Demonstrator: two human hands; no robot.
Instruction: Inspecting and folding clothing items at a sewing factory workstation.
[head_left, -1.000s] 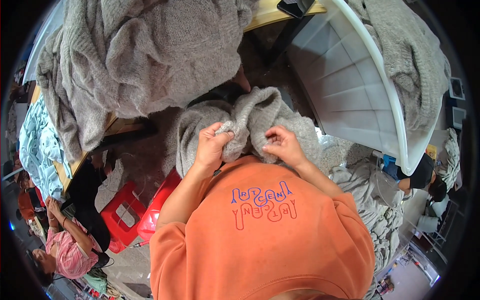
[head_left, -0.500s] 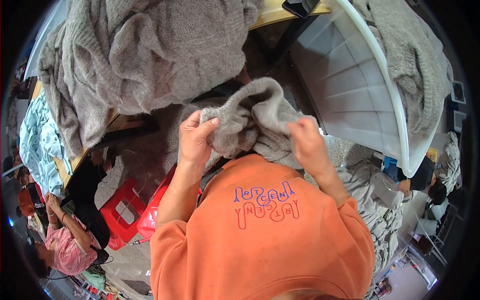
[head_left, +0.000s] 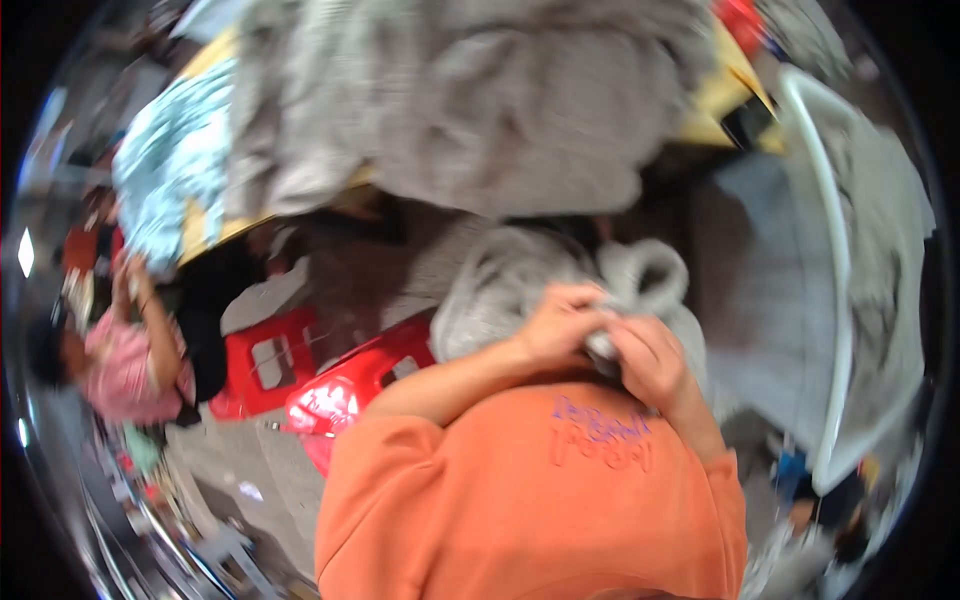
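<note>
A fuzzy grey knit sweater (head_left: 500, 285) lies bunched in front of my body, one part of it curling up into a loop. My left hand (head_left: 567, 325) is closed on the knit, fingers drawn together. Right against it, my right hand (head_left: 652, 358) pinches the same sweater, and a small pale fold of it shows below where the fingers meet. Both hands are close to my orange shirt. Motion blur hides exactly which edge of the sweater the fingers grip.
A large grey knit pile (head_left: 480, 100) covers the wooden table (head_left: 725, 90) ahead, with light-blue cloth (head_left: 175, 150) at its left. A white bin (head_left: 835, 300) of grey knits stands right. Red stools (head_left: 270, 365) are on the left, near a person in pink (head_left: 135, 365).
My hands have come together from well apart on the sweater. The view has swung, so the table, bin and stools sit farther right in the picture.
</note>
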